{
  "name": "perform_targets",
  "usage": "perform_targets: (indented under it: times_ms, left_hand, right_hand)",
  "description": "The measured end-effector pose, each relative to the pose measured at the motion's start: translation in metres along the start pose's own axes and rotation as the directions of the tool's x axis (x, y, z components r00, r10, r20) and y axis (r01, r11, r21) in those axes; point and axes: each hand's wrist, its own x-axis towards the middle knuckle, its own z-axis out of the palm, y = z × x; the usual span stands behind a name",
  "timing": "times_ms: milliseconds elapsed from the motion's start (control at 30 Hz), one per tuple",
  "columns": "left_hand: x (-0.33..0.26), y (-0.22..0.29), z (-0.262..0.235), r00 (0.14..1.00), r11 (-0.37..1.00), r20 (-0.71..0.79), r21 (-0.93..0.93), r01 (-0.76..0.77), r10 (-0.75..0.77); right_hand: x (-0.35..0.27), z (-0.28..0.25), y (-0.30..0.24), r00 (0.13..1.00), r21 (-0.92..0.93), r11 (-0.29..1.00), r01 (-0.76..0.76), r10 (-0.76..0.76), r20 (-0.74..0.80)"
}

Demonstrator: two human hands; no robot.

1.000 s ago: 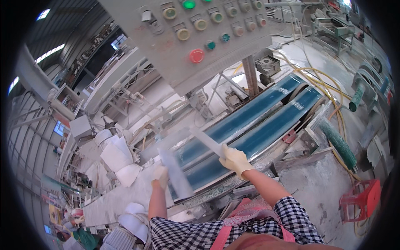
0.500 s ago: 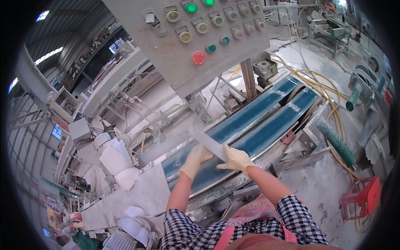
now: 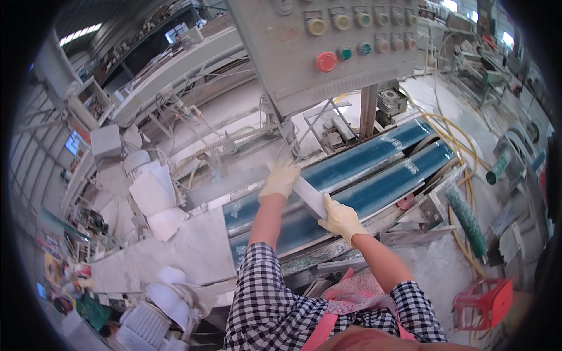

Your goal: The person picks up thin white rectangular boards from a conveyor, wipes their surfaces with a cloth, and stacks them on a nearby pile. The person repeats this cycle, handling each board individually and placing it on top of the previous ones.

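Both my hands wear pale cream gloves and are at a long, narrow, light-grey slab (image 3: pixel 310 198) lying slantwise across two blue conveyor belts (image 3: pixel 383 193). My left hand (image 3: pixel 281 180) is closed on the slab's far left end, its fingertips partly blurred. At the near right end my right hand (image 3: pixel 342 220) grips the slab, thumb along the top and fingers curled toward its edge. What the slab is made of cannot be told for sure. Its underside is hidden, so whether it touches the belts does not show.
A grey control panel (image 3: pixel 293 76) with coloured buttons and a red knob overhangs the belts. A flat grey plate (image 3: pixel 164 257) adjoins their left end. White-covered motors (image 3: pixel 155 196) stand left, a green roller (image 3: pixel 466 222) and a red plastic stool (image 3: pixel 489 304) right, with yellow hoses (image 3: pixel 468 152) behind.
My left hand has moved up and away along the slab to its far end. My right hand keeps its grip on the near end. The view has shifted, so the panel sits farther right and higher.
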Motion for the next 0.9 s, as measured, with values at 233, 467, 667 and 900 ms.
perform_targets:
  times_ms: [233, 467, 667, 900]
  left_hand:
    - [-0.065, -0.011, -0.029, 0.981, 0.982, 0.193, -0.183, 0.035, 0.001]
    - [-0.155, 0.032, -0.051, 0.964, 0.985, 0.239, -0.096, 0.146, -0.12]
    - [-0.188, 0.011, -0.031, 0.93, 0.714, 0.199, -0.598, 0.364, -0.308]
    - [-0.241, 0.047, 0.019, 0.819, 0.25, 0.248, -0.871, 0.422, -0.518]
  right_hand:
    - [0.01, -0.019, 0.029, 0.943, -0.031, 0.965, 0.26, -0.247, 0.224]
    - [0.054, -0.036, 0.033, 0.682, 0.128, 0.858, 0.498, -0.479, 0.553]
    - [0.033, -0.031, 0.056, 0.872, -0.101, 0.878, 0.468, -0.441, 0.213]
    - [-0.004, 0.039, 0.104, 0.997, 0.971, 0.24, 0.002, -0.069, 0.015]
